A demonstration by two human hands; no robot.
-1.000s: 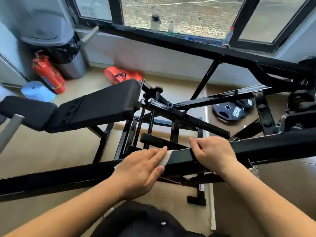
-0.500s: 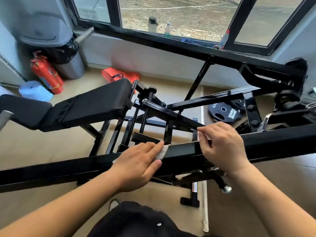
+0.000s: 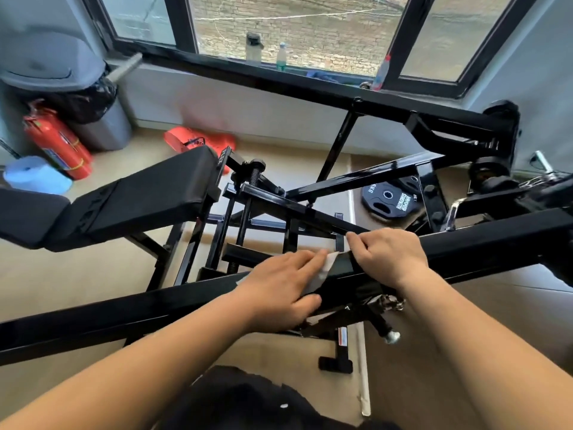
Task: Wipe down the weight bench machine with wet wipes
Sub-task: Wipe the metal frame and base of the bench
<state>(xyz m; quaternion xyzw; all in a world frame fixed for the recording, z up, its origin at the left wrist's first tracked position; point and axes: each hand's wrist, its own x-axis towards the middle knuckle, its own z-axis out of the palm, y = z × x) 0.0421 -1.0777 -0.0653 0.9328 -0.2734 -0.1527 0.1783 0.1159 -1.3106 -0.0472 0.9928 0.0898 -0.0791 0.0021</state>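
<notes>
Your left hand (image 3: 279, 283) has slid rightward along the black beam (image 3: 124, 315) since half a second ago, carrying the wet wipe (image 3: 324, 271) with it, so only a narrow gap now separates it from your right hand (image 3: 387, 259). You have the left hand lying flat, fingers straight and together, pressing the wipe onto the beam's top face, with the thumb stretched along the near face below. The white wipe shows just past your fingertips, draped over the top edge and down the near side, between your two hands. Your right hand grips the beam just beside it, fingers curled over the far edge. The beam's long axis runs from the lower left of the view to the upper right — rising toward the right. Behind it, the black bench pad (image 3: 148, 193) slants the same way, its raised end toward the machine's frame, and a weight plate (image 3: 393, 203) lies on the floor beyond your right hand.
</notes>
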